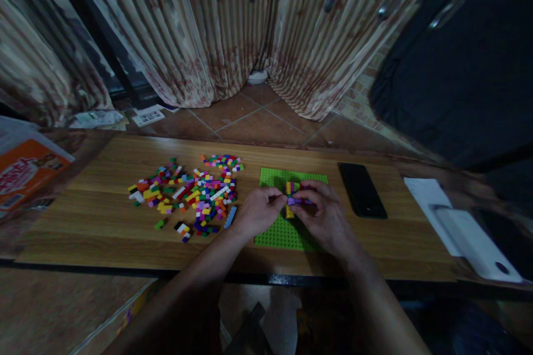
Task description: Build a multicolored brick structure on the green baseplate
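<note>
Here, both hands meet over the green baseplate [278, 233], which lies flat near the front edge of the tabletop [104, 222]. The left hand [258, 215] and the right hand [325, 216] are pinched together on a small stack of bricks [292, 195], yellow, red and purple, held at the fingertips just above or on the plate; contact with the studs cannot be confirmed. For a clean join, it seems best to keep the stack upright, align its studs squarely with the plate grid, and press straight down with one hand while the other steadies the plate. To the left of the plate, a loose pile of coloured bricks [195, 194] is spread across the wood-grain surface. To the right lies a dark phone [361, 189], face up, and further right a white sheet [425, 194] with a white device [474, 244] on it. An orange box [25, 169] sits at the far left. Beyond the tabletop are a tiled floor [258, 119] and striped curtains [233, 22]. Lighting is dim.
</note>
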Demonstrator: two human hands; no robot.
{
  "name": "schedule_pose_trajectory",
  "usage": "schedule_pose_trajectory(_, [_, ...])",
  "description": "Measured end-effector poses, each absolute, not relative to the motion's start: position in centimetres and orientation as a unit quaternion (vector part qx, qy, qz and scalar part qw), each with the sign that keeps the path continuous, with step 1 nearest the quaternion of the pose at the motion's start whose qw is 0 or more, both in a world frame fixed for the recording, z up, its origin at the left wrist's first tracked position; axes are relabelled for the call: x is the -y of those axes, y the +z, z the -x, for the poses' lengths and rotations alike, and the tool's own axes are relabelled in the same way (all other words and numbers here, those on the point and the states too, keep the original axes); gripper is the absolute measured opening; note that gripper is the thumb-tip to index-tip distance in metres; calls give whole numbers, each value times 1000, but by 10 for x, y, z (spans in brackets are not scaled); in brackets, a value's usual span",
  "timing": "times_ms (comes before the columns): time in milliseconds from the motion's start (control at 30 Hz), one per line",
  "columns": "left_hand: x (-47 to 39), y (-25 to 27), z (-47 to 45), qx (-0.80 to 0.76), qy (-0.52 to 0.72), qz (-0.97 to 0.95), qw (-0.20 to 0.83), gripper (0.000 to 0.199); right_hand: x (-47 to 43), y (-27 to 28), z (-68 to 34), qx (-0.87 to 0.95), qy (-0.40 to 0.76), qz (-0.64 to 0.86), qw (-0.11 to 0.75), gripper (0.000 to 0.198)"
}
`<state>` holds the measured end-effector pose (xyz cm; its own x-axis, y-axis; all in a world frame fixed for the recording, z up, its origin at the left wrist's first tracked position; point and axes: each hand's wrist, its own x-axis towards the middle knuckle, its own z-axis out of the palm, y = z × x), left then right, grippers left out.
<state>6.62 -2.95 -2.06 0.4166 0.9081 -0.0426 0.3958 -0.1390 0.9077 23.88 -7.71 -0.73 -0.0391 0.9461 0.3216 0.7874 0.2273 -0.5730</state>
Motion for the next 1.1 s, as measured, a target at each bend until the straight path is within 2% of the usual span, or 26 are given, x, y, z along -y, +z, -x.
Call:
schedule_pose_trajectory(633, [31,-11,-65,-461,278,-701,467,23,76,-7,-236,755,94,580,291,10])
schedule_pose_trajectory(833, [32,-11,-66,-463,277,-692,480,23,75,-5,-234,741,113,580,318,9])
schedule_pose_trajectory(1100, [28,-10,-62,-473,286,-688,470,22,87,8,-287,684,105,626,359,20])
